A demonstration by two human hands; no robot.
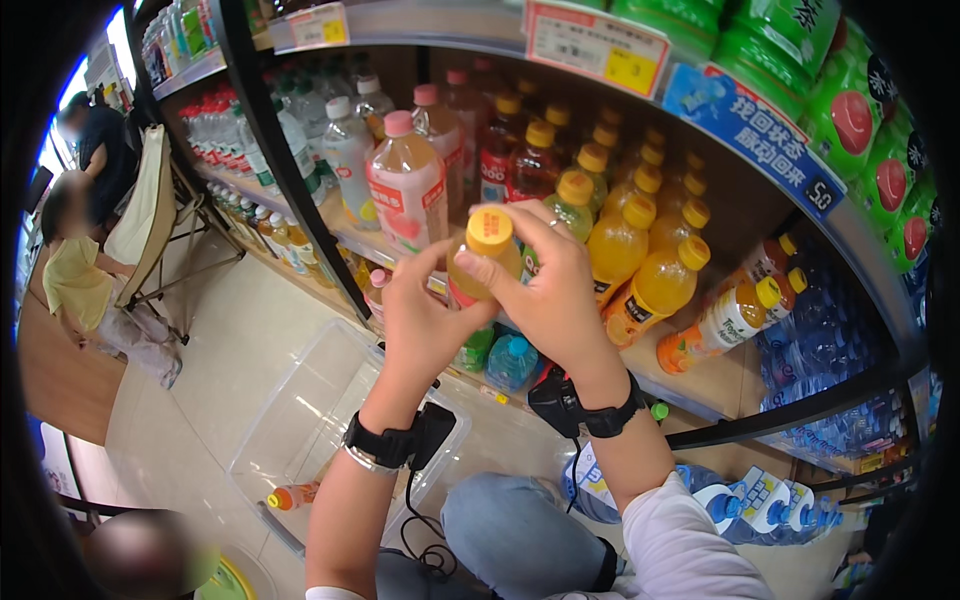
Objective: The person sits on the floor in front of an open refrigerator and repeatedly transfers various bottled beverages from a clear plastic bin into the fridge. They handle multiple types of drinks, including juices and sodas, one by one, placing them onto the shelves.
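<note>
A plastic drink bottle with a yellow cap (489, 231) is held upright between my two hands, in front of the shelf. My left hand (431, 307) grips its left side and lower part. My right hand (551, 277) wraps its right side, with the thumb across the bottle just below the cap. Behind it on the shelf stand a pink-capped peach drink bottle (407, 184), a yellow-capped bottle of greenish drink (571, 210) and several orange juice bottles (656, 289). My hands and the held bottle hide part of that row.
A clear plastic bin (262, 427) stands on the floor below left, with an orange drink bottle (292, 496) inside. Large water bottles (720, 502) lie at lower right. A black shelf post (289, 157) rises at left. Two people and a folding chair (146, 210) are further left.
</note>
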